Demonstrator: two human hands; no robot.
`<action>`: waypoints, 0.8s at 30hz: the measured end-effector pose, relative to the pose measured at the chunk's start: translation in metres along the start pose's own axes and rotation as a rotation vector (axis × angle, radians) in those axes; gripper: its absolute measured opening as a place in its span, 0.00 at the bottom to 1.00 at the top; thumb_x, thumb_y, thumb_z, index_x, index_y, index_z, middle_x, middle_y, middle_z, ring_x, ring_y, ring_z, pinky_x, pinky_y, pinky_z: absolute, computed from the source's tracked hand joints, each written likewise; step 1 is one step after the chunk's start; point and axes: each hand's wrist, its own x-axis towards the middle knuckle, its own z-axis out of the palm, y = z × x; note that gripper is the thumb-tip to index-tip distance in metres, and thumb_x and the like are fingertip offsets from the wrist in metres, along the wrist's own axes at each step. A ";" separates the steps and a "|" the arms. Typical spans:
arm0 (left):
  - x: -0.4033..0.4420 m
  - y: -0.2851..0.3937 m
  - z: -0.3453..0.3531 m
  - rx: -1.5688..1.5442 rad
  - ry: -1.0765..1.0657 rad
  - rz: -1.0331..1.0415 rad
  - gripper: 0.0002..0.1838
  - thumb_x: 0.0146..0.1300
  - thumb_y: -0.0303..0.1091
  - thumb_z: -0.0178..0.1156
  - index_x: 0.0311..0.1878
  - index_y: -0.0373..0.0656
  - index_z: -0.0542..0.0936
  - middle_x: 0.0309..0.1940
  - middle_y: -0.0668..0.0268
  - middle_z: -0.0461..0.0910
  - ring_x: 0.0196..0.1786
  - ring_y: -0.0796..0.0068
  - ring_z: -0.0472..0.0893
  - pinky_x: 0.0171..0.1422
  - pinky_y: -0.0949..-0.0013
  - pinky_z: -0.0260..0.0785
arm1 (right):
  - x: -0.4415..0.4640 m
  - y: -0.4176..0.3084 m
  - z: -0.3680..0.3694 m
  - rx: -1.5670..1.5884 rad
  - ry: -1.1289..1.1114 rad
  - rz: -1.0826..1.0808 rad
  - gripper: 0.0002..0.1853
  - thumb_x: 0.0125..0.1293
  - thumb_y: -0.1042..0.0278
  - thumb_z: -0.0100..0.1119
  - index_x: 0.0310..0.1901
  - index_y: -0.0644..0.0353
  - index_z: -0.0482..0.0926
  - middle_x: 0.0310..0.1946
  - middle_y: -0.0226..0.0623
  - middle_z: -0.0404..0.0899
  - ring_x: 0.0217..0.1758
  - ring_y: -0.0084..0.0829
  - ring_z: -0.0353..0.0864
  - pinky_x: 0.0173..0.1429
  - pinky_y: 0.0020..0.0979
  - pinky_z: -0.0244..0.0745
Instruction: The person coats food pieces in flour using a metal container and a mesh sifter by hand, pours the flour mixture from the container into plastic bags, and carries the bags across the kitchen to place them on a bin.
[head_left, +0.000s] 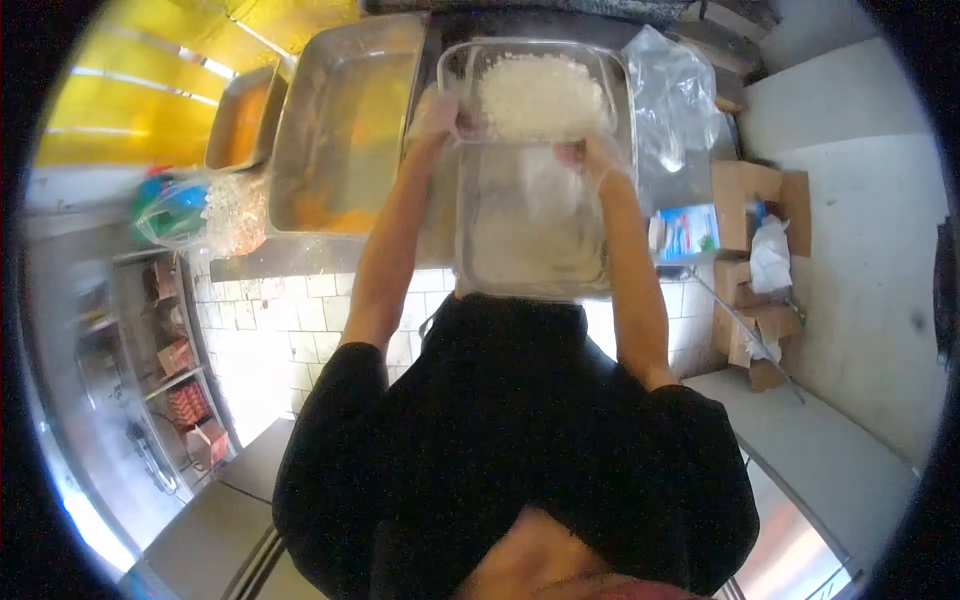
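A clear rectangular container point(462, 62) with white crumbly food point(543, 92) in it is held over the far part of a metal tray point(532, 270). My left hand point(437, 115) is closed on the container's left side. At its near right corner, my right hand point(592, 160) grips the edge with the thumb turned inward. Thin, clear gloves seem to cover both hands. White, powdery residue coats the tray's bottom below the container. The fingers under the container are mostly hidden.
Left of the tray stand a large metal pan point(345, 150) with orange residue and a smaller orange-stained pan point(243, 118). Plastic bags point(672, 95) lie to the right, near a blue-and-white packet point(688, 230) and cardboard boxes point(745, 205). Shelves point(175, 385) stand at lower left.
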 end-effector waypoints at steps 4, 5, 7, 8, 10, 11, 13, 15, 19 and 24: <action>-0.002 0.005 0.002 0.361 0.110 0.182 0.18 0.62 0.38 0.53 0.23 0.35 0.80 0.18 0.57 0.80 0.20 0.66 0.82 0.26 0.65 0.76 | -0.004 -0.013 -0.003 -0.124 -0.014 0.088 0.15 0.68 0.65 0.45 0.46 0.70 0.72 0.37 0.48 0.78 0.37 0.39 0.82 0.44 0.38 0.82; -0.004 0.009 -0.001 0.235 0.116 0.060 0.17 0.62 0.37 0.53 0.23 0.35 0.81 0.18 0.58 0.80 0.20 0.67 0.82 0.27 0.67 0.76 | -0.001 -0.004 -0.002 -0.123 -0.018 0.089 0.15 0.68 0.65 0.45 0.46 0.70 0.72 0.37 0.48 0.78 0.37 0.39 0.82 0.44 0.38 0.82; -0.005 0.005 -0.011 0.637 -0.045 0.274 0.21 0.63 0.35 0.48 0.19 0.36 0.81 0.17 0.58 0.80 0.20 0.68 0.82 0.27 0.66 0.74 | -0.023 -0.016 0.016 -0.138 -0.007 0.076 0.16 0.69 0.65 0.44 0.48 0.70 0.71 0.38 0.49 0.78 0.38 0.40 0.82 0.44 0.37 0.82; 0.000 0.001 -0.004 0.639 -0.055 0.280 0.21 0.63 0.35 0.48 0.19 0.36 0.81 0.17 0.58 0.80 0.20 0.68 0.82 0.27 0.66 0.74 | -0.024 -0.017 0.016 -0.140 0.002 0.070 0.16 0.69 0.65 0.43 0.49 0.70 0.71 0.39 0.49 0.78 0.38 0.40 0.82 0.44 0.37 0.82; -0.005 0.007 0.016 0.275 0.050 0.117 0.20 0.64 0.37 0.46 0.24 0.36 0.80 0.18 0.57 0.81 0.22 0.67 0.82 0.27 0.67 0.75 | 0.001 -0.002 -0.001 0.338 0.121 0.195 0.17 0.70 0.64 0.42 0.49 0.70 0.71 0.37 0.49 0.80 0.36 0.40 0.83 0.43 0.36 0.82; -0.006 0.011 0.017 0.092 0.114 0.039 0.20 0.65 0.38 0.45 0.26 0.35 0.80 0.19 0.57 0.81 0.22 0.67 0.82 0.27 0.67 0.75 | 0.006 0.002 0.000 0.334 0.112 0.193 0.17 0.70 0.64 0.42 0.49 0.70 0.71 0.37 0.49 0.80 0.36 0.40 0.83 0.43 0.36 0.82; -0.009 0.005 -0.003 0.034 0.081 0.026 0.19 0.65 0.39 0.45 0.28 0.35 0.79 0.19 0.56 0.80 0.22 0.66 0.82 0.27 0.67 0.76 | -0.002 -0.004 0.010 -0.075 -0.027 0.152 0.17 0.71 0.64 0.41 0.49 0.72 0.70 0.38 0.51 0.80 0.36 0.41 0.83 0.43 0.38 0.82; -0.010 0.006 -0.001 -0.017 0.015 0.012 0.19 0.66 0.39 0.45 0.30 0.34 0.77 0.20 0.56 0.80 0.22 0.65 0.82 0.26 0.67 0.76 | -0.015 -0.009 0.025 0.118 0.050 0.196 0.18 0.71 0.64 0.40 0.50 0.73 0.69 0.39 0.52 0.80 0.36 0.41 0.83 0.43 0.38 0.82; -0.014 0.009 0.004 -0.048 0.056 0.077 0.19 0.67 0.39 0.45 0.32 0.33 0.76 0.20 0.55 0.79 0.21 0.66 0.82 0.23 0.64 0.76 | 0.005 -0.012 -0.008 0.131 0.068 0.271 0.19 0.72 0.62 0.39 0.51 0.73 0.69 0.40 0.54 0.80 0.36 0.42 0.83 0.42 0.38 0.82; -0.004 0.005 -0.013 -0.164 0.038 -0.084 0.18 0.66 0.37 0.45 0.30 0.33 0.77 0.18 0.55 0.79 0.19 0.66 0.80 0.22 0.66 0.75 | -0.001 0.002 0.007 0.046 -0.031 -0.005 0.24 0.73 0.55 0.40 0.49 0.73 0.71 0.39 0.52 0.80 0.36 0.39 0.83 0.41 0.39 0.82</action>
